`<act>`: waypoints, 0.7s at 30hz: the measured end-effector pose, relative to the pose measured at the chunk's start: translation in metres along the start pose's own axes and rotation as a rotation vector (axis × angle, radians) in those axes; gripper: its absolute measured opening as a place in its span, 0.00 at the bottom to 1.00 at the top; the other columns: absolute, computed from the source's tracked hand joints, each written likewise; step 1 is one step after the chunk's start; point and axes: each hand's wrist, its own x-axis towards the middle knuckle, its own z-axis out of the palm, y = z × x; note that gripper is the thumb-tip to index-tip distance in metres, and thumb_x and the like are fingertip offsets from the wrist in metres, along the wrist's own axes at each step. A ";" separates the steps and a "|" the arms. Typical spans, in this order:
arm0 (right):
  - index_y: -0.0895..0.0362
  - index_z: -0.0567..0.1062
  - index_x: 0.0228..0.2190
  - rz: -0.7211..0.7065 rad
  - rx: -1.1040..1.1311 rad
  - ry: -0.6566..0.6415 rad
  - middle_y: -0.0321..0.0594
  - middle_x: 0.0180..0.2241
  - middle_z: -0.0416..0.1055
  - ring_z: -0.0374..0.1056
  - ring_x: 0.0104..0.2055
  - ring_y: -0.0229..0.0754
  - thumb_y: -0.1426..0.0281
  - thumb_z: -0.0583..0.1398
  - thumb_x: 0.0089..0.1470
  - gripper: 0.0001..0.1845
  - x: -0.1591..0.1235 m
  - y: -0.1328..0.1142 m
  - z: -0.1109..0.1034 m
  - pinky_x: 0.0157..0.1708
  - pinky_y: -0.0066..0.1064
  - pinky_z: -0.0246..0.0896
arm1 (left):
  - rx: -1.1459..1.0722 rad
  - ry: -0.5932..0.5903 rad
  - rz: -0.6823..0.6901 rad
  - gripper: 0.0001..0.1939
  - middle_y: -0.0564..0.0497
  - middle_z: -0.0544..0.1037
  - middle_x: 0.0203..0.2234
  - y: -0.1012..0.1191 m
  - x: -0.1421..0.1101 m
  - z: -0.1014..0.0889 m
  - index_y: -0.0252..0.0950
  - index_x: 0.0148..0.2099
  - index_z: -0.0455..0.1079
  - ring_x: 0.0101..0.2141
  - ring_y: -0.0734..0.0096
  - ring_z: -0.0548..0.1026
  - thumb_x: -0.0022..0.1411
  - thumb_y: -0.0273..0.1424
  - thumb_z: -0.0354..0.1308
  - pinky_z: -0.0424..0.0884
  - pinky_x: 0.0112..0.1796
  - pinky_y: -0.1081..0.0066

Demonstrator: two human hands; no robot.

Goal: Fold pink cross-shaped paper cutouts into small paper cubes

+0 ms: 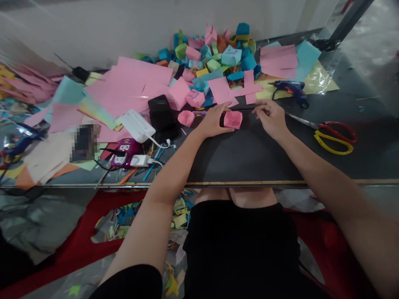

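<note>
My left hand [214,120] rests on the dark table [246,156] with its fingers curled round a small pink folded paper box [233,119]. My right hand [270,115] lies just to the right of that box, fingers bent and pinched together near a pink paper strip [250,91]; whatever they hold is too small to see. Another pink folded box [186,118] sits to the left of my left hand.
Behind my hands lies a pile of folded paper boxes [215,52] in pink, blue and green, amid loose pink sheets [130,86]. A blue glue gun [292,89] and red-and-yellow scissors [334,137] lie right. A black phone [161,116], white charger [137,125] and cables lie left.
</note>
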 end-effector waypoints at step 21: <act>0.52 0.79 0.49 0.765 0.836 -0.337 0.47 0.38 0.84 0.81 0.40 0.52 0.40 0.60 0.63 0.31 -0.016 -0.070 0.004 0.35 0.41 0.81 | 0.008 0.048 -0.111 0.50 0.37 0.79 0.61 0.030 0.012 -0.029 0.41 0.69 0.69 0.64 0.39 0.73 0.57 0.70 0.65 0.67 0.65 0.42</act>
